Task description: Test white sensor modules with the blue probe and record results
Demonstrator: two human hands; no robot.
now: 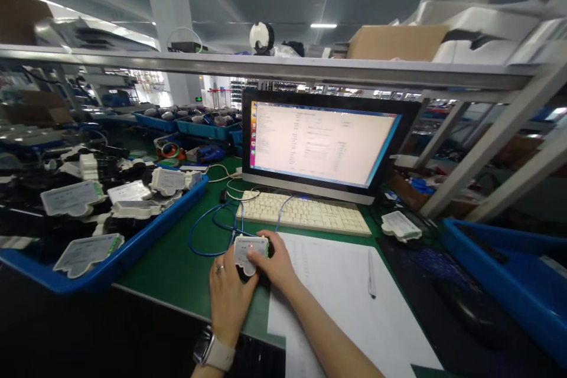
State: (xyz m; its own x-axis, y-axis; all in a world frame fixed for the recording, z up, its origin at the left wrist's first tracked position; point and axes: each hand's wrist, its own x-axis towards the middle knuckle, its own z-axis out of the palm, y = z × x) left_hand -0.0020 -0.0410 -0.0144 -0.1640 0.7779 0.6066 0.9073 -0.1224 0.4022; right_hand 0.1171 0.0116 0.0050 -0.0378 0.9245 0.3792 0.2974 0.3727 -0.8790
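Between my hands is a small white plastic electronic module (244, 253) with a printed label, a lit red light and a green connector on its right edge. My left hand (229, 289), wearing a ring and a watch, grips its left and lower side. My right hand (275, 263) holds the right side, thumb on the label. A blue cable (208, 253) loops over the green mat (163, 271) and runs up to the module's top. Just behind stands a cream keyboard (305, 214). Under my right forearm lies white paper (330, 289) with a pen (371, 274) on it.
A blue bin (150, 233) on the left is heaped with similar white modules. Behind the keyboard stands a lit monitor (319, 144). To the right are a single module (401, 225), a black mouse (463, 307) and another blue bin (509, 283). A loaded shelf (274, 65) crosses overhead.
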